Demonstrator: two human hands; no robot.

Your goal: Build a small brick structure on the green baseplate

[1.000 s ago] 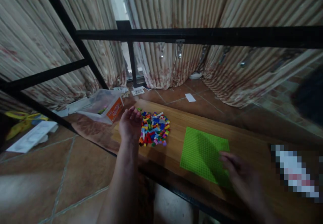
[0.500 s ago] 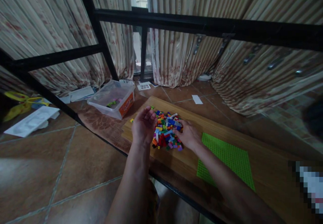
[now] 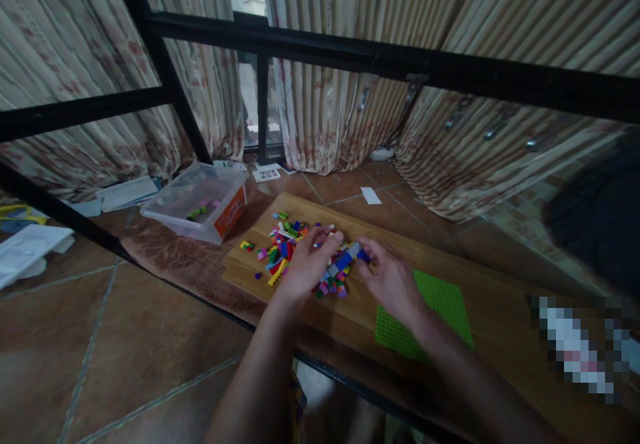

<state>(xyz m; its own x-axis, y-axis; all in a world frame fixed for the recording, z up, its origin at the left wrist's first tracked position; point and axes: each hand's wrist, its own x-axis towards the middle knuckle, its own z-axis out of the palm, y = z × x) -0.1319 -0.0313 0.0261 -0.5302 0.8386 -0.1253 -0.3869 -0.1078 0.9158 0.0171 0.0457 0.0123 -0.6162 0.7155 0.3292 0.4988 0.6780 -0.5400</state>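
Note:
A heap of small coloured building bricks [image 3: 285,251] lies on the wooden board. Over the middle of the heap is my left hand [image 3: 307,267], its fingers loosely bent and apart, with no brick visible in them. My right hand [image 3: 393,277] pinches a row of joined blue and grey bricks [image 3: 350,255] between thumb and fingers, at the heap's right side. Part of the heap is hidden behind my left hand. A green studded baseplate [image 3: 445,304] lies on the board, partly covered by my right wrist and forearm.
A clear plastic box [image 3: 195,197] with an orange label and a few bricks inside stands left of the board [image 3: 320,327]. Black metal bars [image 3: 320,37] cross in front of the curtains [image 3: 340,111]. A white paper [image 3: 371,195] lies on the tiled floor.
My left hand has moved right, across the heap towards my right hand, uncovering bricks at the left. The blue and grey row now shows more clearly in my right hand. The view has swung right.

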